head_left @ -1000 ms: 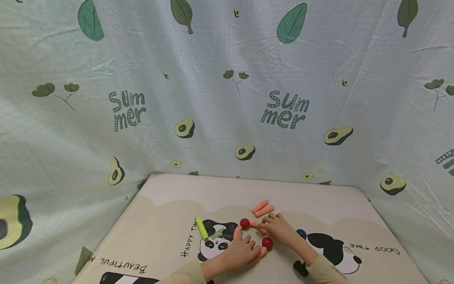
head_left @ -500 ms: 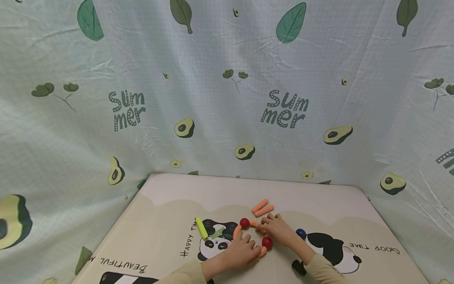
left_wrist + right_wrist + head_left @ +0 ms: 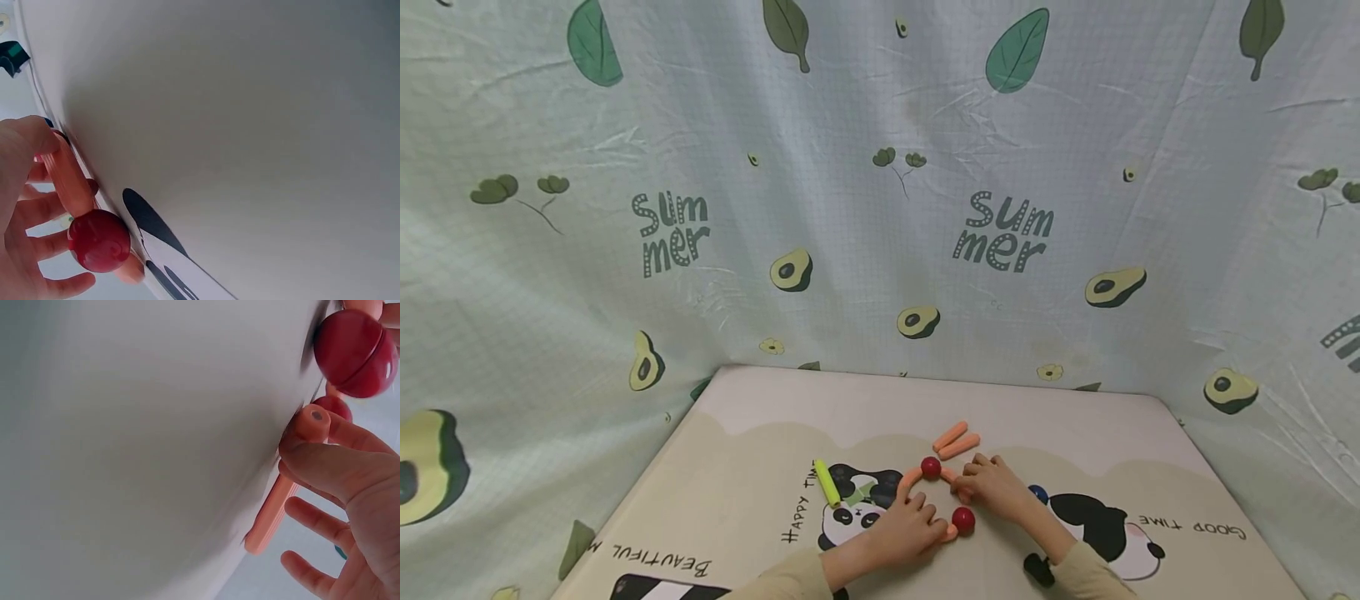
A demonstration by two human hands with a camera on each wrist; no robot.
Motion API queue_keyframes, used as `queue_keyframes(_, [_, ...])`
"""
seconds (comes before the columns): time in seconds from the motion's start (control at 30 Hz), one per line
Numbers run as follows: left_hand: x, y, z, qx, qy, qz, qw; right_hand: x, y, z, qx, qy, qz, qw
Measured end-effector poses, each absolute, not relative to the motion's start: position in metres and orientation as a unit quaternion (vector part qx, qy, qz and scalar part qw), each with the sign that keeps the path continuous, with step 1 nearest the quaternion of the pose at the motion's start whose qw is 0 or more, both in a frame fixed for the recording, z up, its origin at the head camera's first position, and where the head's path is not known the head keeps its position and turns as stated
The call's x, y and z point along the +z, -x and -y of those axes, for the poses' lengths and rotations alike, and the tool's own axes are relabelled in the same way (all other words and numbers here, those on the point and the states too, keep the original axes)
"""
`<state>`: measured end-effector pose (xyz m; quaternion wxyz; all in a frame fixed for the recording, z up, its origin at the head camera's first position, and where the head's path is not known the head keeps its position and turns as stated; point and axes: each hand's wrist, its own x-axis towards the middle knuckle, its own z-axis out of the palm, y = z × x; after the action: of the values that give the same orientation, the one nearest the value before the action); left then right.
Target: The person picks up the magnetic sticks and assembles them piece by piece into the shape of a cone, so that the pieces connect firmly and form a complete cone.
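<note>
In the head view, orange rods and red balls form a ring. My left hand [image 3: 906, 529] covers its left side, thumb and fingers round an orange rod [image 3: 70, 184] joined to a red ball [image 3: 100, 240] that the hand hides from above. One red ball [image 3: 931, 467] tops the ring, beside a curved orange rod [image 3: 908, 481]. Another red ball [image 3: 963, 522] sits at the near right, joined to the left hand's rod. My right hand [image 3: 996, 490] pinches the end of an orange rod [image 3: 312, 423], its dark round tip showing. A gap separates that tip from the near-right ball.
Two loose orange rods [image 3: 960, 446] lie behind the ring. A lime green rod [image 3: 827, 483] is to the left on the printed panda. A blue ball [image 3: 1038, 493] is right of my right wrist, with a black object [image 3: 1038, 570] nearer. A patterned curtain [image 3: 850, 208] hangs behind the table.
The far red ball has shifted right along with its curved rod. The near-right red ball has moved slightly toward me. My right hand has moved a little to the right, still pinching its rod.
</note>
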<state>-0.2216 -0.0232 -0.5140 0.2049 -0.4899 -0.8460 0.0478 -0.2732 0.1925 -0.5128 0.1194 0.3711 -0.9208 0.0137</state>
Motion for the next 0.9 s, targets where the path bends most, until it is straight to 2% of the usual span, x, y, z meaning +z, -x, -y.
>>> queue_keyframes(0.3, [-0.512,0.224,0.029,0.07,0.485,0.854,0.177,-0.509,0.267,-0.198,0.013,-0.369,0.925,0.092])
queue_keyframes(0.9, [-0.511,0.223,0.028,0.062,0.481,0.852,0.198,-0.504,0.257,-0.199,0.032,-0.368,0.925,0.094])
